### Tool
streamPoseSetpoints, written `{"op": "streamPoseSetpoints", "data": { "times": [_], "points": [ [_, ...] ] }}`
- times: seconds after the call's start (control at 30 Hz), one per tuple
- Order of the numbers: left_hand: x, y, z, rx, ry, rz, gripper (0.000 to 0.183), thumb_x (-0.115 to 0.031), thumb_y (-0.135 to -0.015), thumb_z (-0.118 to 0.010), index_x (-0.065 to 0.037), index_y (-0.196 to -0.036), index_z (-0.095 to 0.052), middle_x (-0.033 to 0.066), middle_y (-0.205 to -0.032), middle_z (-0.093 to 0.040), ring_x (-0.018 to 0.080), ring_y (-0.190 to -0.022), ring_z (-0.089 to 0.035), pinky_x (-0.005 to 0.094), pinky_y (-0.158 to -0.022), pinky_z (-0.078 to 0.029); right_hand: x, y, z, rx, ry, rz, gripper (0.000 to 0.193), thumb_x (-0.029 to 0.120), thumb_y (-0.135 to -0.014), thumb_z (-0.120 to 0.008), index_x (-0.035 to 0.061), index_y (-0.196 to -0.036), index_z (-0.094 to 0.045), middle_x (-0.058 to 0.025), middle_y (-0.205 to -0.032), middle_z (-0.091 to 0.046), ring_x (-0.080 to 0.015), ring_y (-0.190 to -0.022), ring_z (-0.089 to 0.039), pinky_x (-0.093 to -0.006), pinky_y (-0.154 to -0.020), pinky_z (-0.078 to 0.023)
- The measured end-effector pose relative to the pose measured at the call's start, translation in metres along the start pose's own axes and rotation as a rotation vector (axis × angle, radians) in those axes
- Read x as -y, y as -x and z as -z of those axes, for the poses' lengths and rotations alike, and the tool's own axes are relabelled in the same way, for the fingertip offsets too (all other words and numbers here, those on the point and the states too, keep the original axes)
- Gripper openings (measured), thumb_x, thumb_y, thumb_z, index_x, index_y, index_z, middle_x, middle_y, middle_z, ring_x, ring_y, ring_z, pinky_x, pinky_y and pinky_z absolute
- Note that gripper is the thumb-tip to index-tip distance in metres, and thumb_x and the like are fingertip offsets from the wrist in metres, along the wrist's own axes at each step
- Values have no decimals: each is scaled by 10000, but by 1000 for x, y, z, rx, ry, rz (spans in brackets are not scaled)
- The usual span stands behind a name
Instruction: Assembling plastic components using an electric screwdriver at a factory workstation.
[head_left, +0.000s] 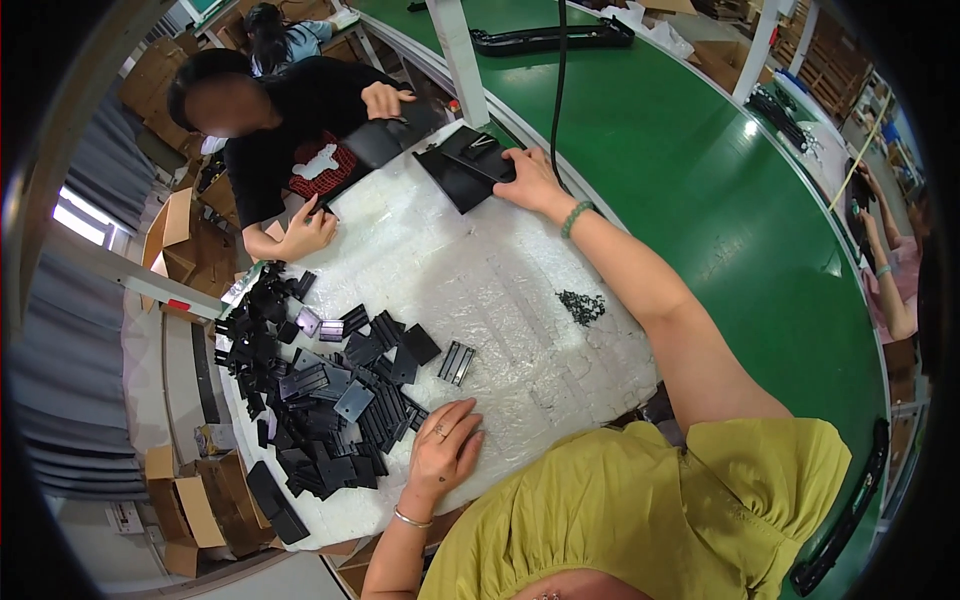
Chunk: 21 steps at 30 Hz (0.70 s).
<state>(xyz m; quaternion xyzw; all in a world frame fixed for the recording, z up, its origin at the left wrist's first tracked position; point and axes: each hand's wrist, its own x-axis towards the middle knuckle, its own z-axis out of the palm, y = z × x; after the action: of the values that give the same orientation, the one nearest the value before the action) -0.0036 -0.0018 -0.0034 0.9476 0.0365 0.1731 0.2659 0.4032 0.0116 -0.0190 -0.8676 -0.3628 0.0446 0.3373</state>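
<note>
My right hand (535,182) reaches to the far end of the white-covered table and grips the edge of a black plastic panel (480,152). That panel lies partly over another flat black panel (462,188). My left hand (447,448) rests at the near edge with its fingers loosely extended and nothing visible in it. Beside it spreads a heap of small black plastic pieces (372,395), some with grooves or holes. One grooved piece (456,363) lies apart, just beyond my left fingers. A scatter of tiny black parts (581,308), like screws, sits below my right forearm.
Across the table a person in a black shirt (330,130) handles a dark panel (385,140). A green conveyor surface (700,200) runs along the right, carrying long black parts (550,38). A white post (458,60) and a hanging black cable (560,90) stand near my right hand.
</note>
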Motion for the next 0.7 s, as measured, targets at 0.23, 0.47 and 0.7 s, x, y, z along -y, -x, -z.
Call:
{"op": "streamPoseSetpoints", "data": {
  "times": [0.23,0.47,0.7],
  "points": [
    [-3,-24,-3,-195,95,149,214,-37,-759,-648,-22,-973,-641,130,-1098,-616,319,-994,-571,374,-864,-461,13,53,36,-48,-3,254,452,296,-795,-643,24,-1151,-582,-291,-1304,-360,-435,-1193,-383,-430,-1021,-333],
    [-4,-67,2,-260,409,234,200,-143,-890,-555,-25,-1031,-634,119,-1156,-605,256,-1016,-583,322,-853,-464,40,86,79,182,-782,42,277,179,-866,-617,-62,-1003,-631,-66,-899,-639,-73,-656,-574,-231,-617,-486],
    [-27,-75,23,-565,454,265,501,-202,-782,-696,-28,-1198,-476,120,-1232,-475,270,-1142,-454,363,-934,-393,97,164,110,105,-376,826,169,-28,-752,-669,-21,-917,-635,-116,-987,-609,-217,-888,-604,-287,-703,-489]
  ]
}}
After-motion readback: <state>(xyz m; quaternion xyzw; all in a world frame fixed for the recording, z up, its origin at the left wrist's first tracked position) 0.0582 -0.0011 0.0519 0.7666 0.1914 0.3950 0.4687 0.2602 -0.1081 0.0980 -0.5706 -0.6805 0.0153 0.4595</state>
